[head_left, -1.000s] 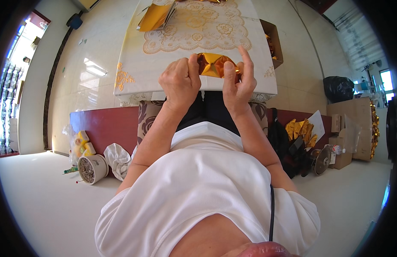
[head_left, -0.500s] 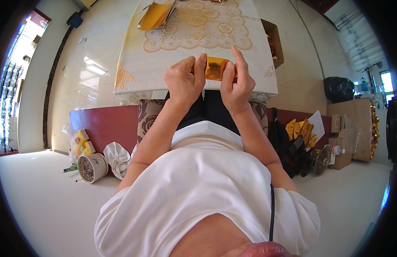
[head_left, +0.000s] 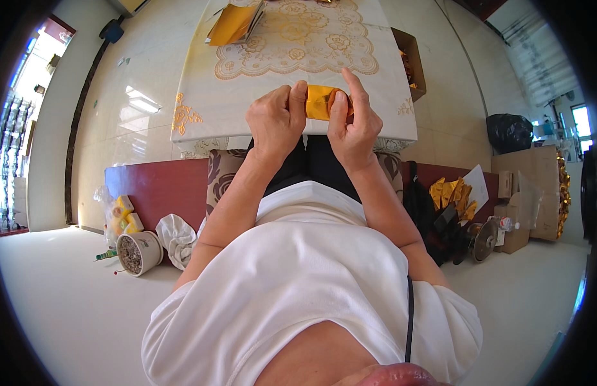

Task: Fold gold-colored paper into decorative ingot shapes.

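Observation:
A small folded piece of gold foil paper is held up over the near edge of the table, between my two hands. My left hand is closed, its thumb and curled fingers gripping the paper's left end. My right hand pinches the right end, thumb pressed on the near face and index finger pointing up and away. The fingers behind the paper are hidden. Farther off on the white tablecloth lies a stack of gold paper sheets.
A cardboard box with gold pieces stands at the table's right side. Folded gold pieces lie on the red bench to my right, near a metal lid. On my left are a white pot and a white cloth.
My right hand and the gold paper have shifted slightly left. The paper's face now looks more creased, with its shine changed. My left hand has barely moved.

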